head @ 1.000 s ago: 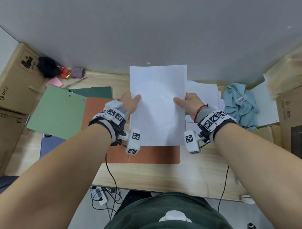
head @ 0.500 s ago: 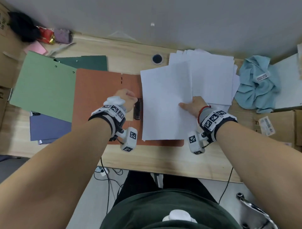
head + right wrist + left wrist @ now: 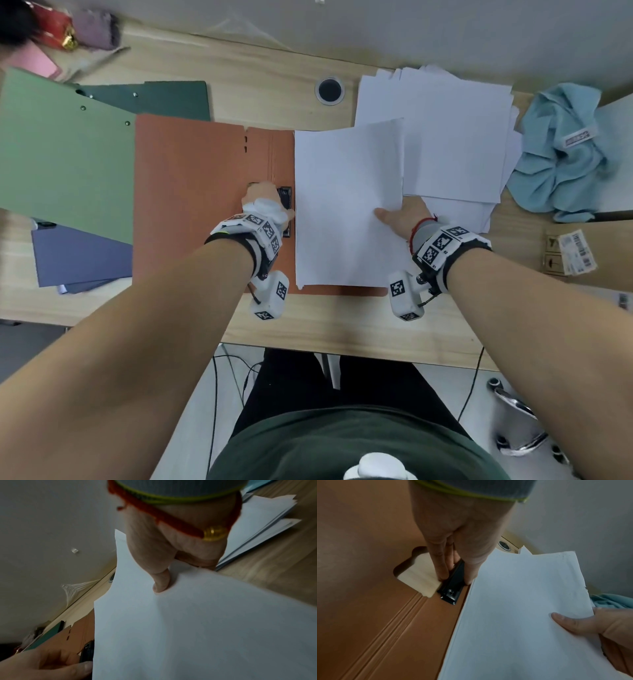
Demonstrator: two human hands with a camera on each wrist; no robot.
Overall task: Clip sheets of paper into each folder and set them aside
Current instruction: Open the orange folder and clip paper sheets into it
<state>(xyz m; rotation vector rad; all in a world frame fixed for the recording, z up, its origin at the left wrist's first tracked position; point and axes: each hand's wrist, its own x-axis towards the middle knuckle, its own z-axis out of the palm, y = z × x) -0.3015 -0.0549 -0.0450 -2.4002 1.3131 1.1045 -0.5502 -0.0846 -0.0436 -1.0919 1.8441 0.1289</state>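
Wooden desk (image 3: 274, 82) against a grey wall. At frame centre, orange folder (image 3: 191, 192) lying open, black clip (image 3: 453, 582) pinched by left hand (image 3: 263, 205). Sheets (image 3: 342, 205) gripped at the edge by right hand (image 3: 404, 216), just beside the clip, not yet under it. Green folder (image 3: 65, 154) and other folders (image 3: 78, 253) at left, unclear whether filled; spare paper (image 3: 455, 137) upper right.

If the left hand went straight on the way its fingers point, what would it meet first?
The left hand points down; its fingers already touch the black clip on the orange folder, so the clip comes first.
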